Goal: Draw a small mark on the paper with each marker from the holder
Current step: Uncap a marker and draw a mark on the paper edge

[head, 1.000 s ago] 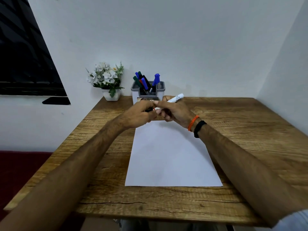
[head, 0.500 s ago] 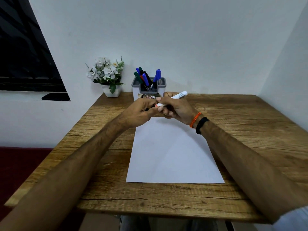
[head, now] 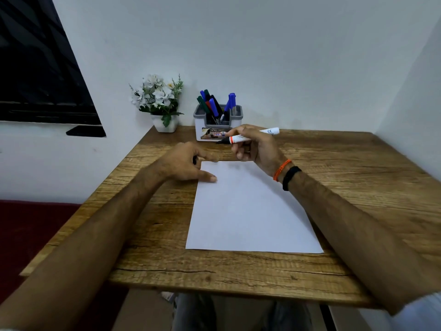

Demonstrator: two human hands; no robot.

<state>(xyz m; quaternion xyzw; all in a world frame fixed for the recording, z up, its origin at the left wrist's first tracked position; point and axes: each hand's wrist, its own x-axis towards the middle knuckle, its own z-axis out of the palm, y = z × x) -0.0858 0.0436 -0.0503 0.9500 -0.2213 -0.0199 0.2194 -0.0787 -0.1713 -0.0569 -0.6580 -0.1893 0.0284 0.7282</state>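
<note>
So the right hand [head: 254,149] has a white marker [head: 253,136] pinched between thumb and fingers, held above the table's [head: 358,177] far edge, just in front of the holder [head: 218,125], black tip pointing left and not on the paper [head: 248,206] yet. The left hand [head: 186,163] sits at the paper's far left corner, thumb pressing the sheet, fingers curled round something small and dark, probably the cap, though it's mostly hidden so hard to say. A marker like that should be light, stiff and a bit slick, so a grip low on the barrel near the orange band looks best. The paper is thin and would slide if not pinned. The other markers [head: 214,106] stand bunched in the holder at the far edge; exact count isn't clear. No marks show on the paper.
</note>
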